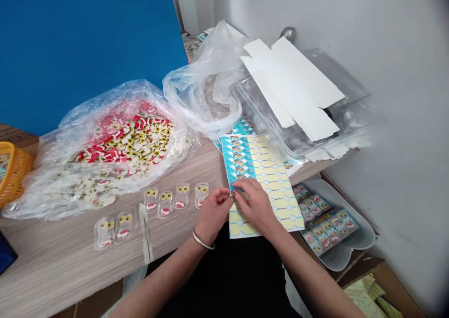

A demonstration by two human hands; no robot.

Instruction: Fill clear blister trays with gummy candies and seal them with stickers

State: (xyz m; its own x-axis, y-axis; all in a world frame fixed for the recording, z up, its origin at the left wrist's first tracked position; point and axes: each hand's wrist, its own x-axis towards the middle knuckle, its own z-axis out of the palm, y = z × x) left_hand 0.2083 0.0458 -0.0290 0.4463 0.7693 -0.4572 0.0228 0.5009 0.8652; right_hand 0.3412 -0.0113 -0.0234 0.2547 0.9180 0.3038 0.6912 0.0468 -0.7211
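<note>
A sticker sheet [277, 194] lies at the table's front edge, its front part reaching over my lap. Teal printed stickers [240, 156] cover its far left part; the rest is bare yellow backing with white cut-out shapes. My left hand [214, 215] pinches at the left edge of the sheet, a bracelet on its wrist. Over the sheet, my right hand [255, 206] is closed, with thumb and forefinger meeting the left fingertips at the same edge. What lies between the fingertips is mostly hidden. Left of my hands, several clear blister shells [181, 196] hold yellow eyes and red mouths.
A clear plastic bag [140, 140] of loose eye and mouth pieces spreads across the left. Behind stand an empty plastic bag [206, 93] and white cardboard [291, 86] on clear plastic. An orange basket [17, 173] is far left; a grey bin [365, 238] holds filled packs.
</note>
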